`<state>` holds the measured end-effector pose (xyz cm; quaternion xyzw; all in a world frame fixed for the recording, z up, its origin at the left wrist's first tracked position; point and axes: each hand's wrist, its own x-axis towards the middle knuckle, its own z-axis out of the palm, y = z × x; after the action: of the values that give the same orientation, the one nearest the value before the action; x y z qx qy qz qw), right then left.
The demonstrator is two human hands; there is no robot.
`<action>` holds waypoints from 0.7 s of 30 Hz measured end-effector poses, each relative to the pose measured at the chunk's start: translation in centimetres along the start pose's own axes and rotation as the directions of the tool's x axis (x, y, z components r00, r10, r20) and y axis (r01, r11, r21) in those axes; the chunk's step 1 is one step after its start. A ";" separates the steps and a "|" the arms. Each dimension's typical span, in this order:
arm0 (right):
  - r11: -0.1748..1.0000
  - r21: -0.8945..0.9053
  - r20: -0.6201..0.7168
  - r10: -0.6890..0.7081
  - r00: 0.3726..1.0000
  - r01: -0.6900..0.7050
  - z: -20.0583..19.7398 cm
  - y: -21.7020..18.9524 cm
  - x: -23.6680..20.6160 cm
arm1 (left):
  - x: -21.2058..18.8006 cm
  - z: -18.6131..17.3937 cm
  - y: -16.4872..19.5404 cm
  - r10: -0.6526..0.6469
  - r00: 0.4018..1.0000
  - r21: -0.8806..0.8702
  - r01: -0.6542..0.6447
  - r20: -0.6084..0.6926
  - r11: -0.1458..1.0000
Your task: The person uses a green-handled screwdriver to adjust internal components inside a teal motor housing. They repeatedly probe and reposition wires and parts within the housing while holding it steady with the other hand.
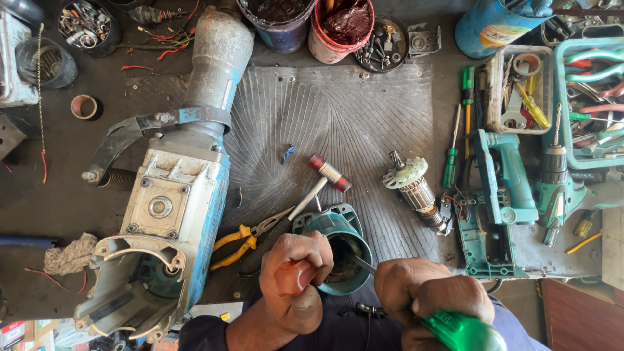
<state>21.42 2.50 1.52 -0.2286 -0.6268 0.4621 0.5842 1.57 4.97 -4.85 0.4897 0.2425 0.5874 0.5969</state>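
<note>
Right hand (434, 300) is clenched around a green-handled screwdriver (458, 329), its thin shaft slanting up-left, tip inside the teal motor housing (338, 227) at the near edge of the tabletop (39, 195). Left hand (296, 276) is fisted over the housing's left rim, open mouth facing up. Just left, yellow-handled pliers (244, 242); behind, a small hammer (322, 182) lying diagonally on the ribbed mat (325, 117). Far right corner: a blue round can with a yellow and orange label (491, 29).

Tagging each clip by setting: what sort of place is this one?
Most likely a power-tool repair workshop. A large demolition hammer lies opened on the bench, a bare motor armature sits on the rubber mat, and trays of hand tools line the right side.
</note>
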 end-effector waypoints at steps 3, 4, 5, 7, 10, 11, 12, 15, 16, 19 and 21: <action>0.990 0.110 0.039 0.090 0.995 -0.094 -0.5 -0.7 -0.1 | -0.1 -0.1 0.1 -0.030 1.000 -0.002 0.030 0.006 1.000; 0.982 0.146 0.041 0.115 0.993 -0.120 -0.7 -0.9 -0.1 | -0.1 -0.1 0.1 -0.028 1.000 0.001 0.028 0.008 1.000; 0.976 0.169 0.024 0.135 0.991 -0.137 -0.7 -1.0 -0.1 | -0.1 -0.2 0.1 -0.028 1.000 0.002 0.028 0.008 1.000; 0.964 0.232 0.007 0.131 0.991 -0.129 -1.1 -1.1 0.0 | -0.1 -0.2 0.1 -0.024 1.000 -0.004 0.024 0.012 1.000; 0.850 0.320 0.129 0.397 0.909 -0.417 -1.9 -1.3 0.1 | -0.1 -0.2 0.0 -0.011 1.000 -0.009 0.011 0.013 1.000; 0.759 0.333 0.193 0.526 0.828 -0.559 -2.0 -1.4 0.0 | -0.1 -0.2 0.0 -0.020 1.000 -0.003 0.020 0.013 1.000; 0.821 0.319 0.133 0.456 0.880 -0.474 -2.0 -1.3 -0.1 | -0.1 -0.2 0.0 -0.028 1.000 0.002 0.028 0.013 1.000; 0.937 0.255 0.022 0.242 0.970 -0.240 -1.7 -0.9 -0.7 | -0.1 -0.2 0.1 -0.037 0.999 0.006 0.037 0.013 0.999; 0.952 0.241 0.024 0.191 0.981 -0.191 -1.7 -0.7 -0.9 | -0.1 -0.1 0.1 -0.029 0.999 0.013 0.029 0.017 0.999; 0.835 0.320 0.198 0.404 0.893 -0.449 -2.5 -0.4 -1.3 | -0.1 -0.1 0.2 -0.020 0.999 0.029 0.019 0.026 0.999; 0.751 0.333 0.269 0.503 0.821 -0.569 -3.0 -0.3 -1.5 | 0.0 -0.1 0.2 -0.022 1.000 0.031 0.021 0.022 0.999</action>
<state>24.68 2.05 0.71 -0.2368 -0.4720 0.7451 0.4074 1.33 4.93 -4.72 0.5028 0.2501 0.5717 0.5982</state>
